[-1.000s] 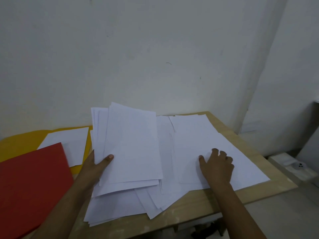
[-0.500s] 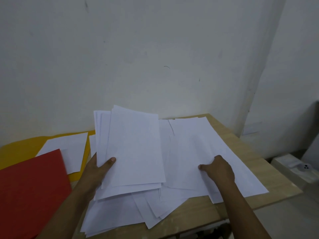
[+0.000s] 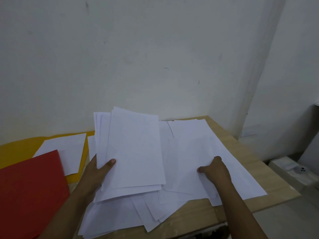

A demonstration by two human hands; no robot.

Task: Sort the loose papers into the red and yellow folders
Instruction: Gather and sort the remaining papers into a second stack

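Two hands work a blank white paper pile (image 3: pixel 155 209) on the wooden table (image 3: pixel 269 192). Left hand (image 3: pixel 98 171) grips a stack (image 3: pixel 133 150), long axis pointing away, thumb on top. Right hand (image 3: pixel 214 171) curls, pinching one sheet (image 3: pixel 193 152). Red folder (image 3: pixel 29 192) overlaps yellow folder (image 3: pixel 19 149) at left.

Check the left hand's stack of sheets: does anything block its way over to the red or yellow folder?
Nothing visible does. The left hand holds its stack of sheets lifted beside the yellow folder and red folder. One loose sheet already lies flat on the yellow folder, partly under the red one.
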